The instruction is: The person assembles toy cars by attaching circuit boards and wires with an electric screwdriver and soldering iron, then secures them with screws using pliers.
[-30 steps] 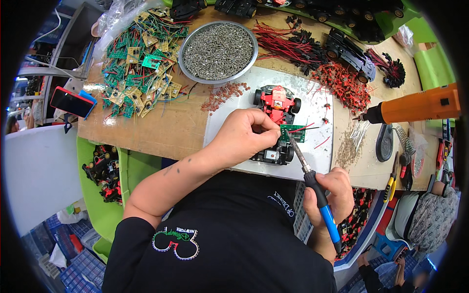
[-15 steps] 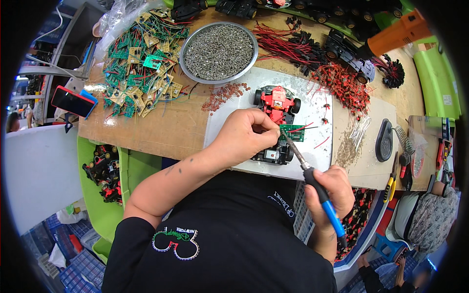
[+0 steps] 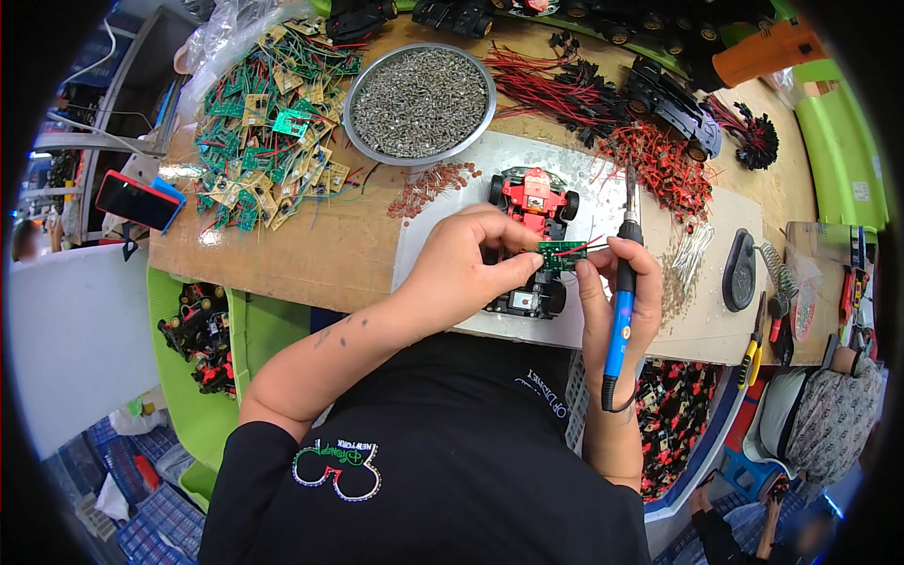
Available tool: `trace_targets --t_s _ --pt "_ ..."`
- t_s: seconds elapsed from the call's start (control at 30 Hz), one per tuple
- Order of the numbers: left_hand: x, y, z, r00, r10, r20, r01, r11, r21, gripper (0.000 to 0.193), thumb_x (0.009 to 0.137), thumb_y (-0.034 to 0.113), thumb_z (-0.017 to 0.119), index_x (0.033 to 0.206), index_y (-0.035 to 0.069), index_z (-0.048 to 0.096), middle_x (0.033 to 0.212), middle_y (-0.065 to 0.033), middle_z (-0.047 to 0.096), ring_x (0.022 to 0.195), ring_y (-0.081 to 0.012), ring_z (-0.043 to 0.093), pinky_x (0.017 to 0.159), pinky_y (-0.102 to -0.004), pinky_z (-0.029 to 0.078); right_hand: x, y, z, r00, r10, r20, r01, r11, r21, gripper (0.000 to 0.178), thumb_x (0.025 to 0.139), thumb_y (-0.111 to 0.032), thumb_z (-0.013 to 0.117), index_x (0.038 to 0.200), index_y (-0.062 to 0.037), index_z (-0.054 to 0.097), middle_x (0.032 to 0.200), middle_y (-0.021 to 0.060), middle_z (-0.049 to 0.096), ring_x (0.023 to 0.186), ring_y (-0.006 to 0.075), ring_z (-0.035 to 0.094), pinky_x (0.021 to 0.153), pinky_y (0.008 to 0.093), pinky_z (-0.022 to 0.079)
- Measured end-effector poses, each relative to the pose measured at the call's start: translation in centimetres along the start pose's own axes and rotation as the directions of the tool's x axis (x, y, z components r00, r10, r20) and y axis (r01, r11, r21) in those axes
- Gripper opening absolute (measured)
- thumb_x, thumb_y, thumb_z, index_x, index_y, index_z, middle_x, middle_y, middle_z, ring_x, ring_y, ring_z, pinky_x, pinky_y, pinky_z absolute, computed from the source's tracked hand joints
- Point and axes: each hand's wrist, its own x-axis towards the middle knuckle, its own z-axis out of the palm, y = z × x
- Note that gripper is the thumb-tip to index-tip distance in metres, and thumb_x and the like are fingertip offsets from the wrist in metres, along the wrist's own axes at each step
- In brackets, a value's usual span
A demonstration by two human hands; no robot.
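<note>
A small green circuit board (image 3: 562, 254) with red and black wires sits over the middle of a red and black toy car chassis (image 3: 534, 200). My left hand (image 3: 461, 264) pinches the board's left edge between thumb and fingers. In my right hand (image 3: 626, 292) is a blue and black soldering iron (image 3: 621, 330), its metal tip upright and pointing away from the board. The right thumb and a fingertip reach to the board's right end. A white work sheet (image 3: 443, 226) lies under the chassis.
A metal bowl (image 3: 492, 104) of screws stands behind, with a heap of circuit boards (image 3: 268, 141) to its left. Small red parts with wires (image 3: 659, 174) and black-ended red wires (image 3: 546, 85) lie to the right. A black oval device (image 3: 741, 270) and yellow-handled pliers (image 3: 751, 360) are at far right.
My right hand has swung the iron's tip off the board and turned it upright, and its fingers have come up to the board's right end. My left hand keeps its pinch.
</note>
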Motion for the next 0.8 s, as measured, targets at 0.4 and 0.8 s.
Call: trace_targets --t_s 0.4,0.8 --pt "1.2 0.8 -0.8 0.816 0.562 0.131 -0.574 0.767 0.287 0.011 0.075 0.014 0.08 0.085 0.012 0.076 0.097 0.0008 0.072 0.104 -0.0238 0.059 0.092 -0.0363 0.044 1.0 -1.6 0.0 0.973 0.003 0.231 -0.012 0.999 0.035 0.037 0.084 0.004 0.073 0.116 -0.0047 0.057 0.091 0.0047 0.066 0.083 0.0114 0.065 0.073 0.0244 0.053" --pt "-0.5 0.7 0.3 0.998 0.039 -0.055 -0.053 0.959 -0.277 0.02 0.083 0.001 0.077 0.101 -0.001 0.068 0.09 -0.0058 0.069 0.091 -0.0102 0.064 0.086 -0.0254 0.051 -1.0 -1.2 0.6 0.978 -0.014 0.209 -0.018 0.989 0.148 0.045 0.08 0.007 0.072 0.118 -0.005 0.05 0.105 0.0085 0.068 0.078 0.0107 0.064 0.075 0.0253 0.052"
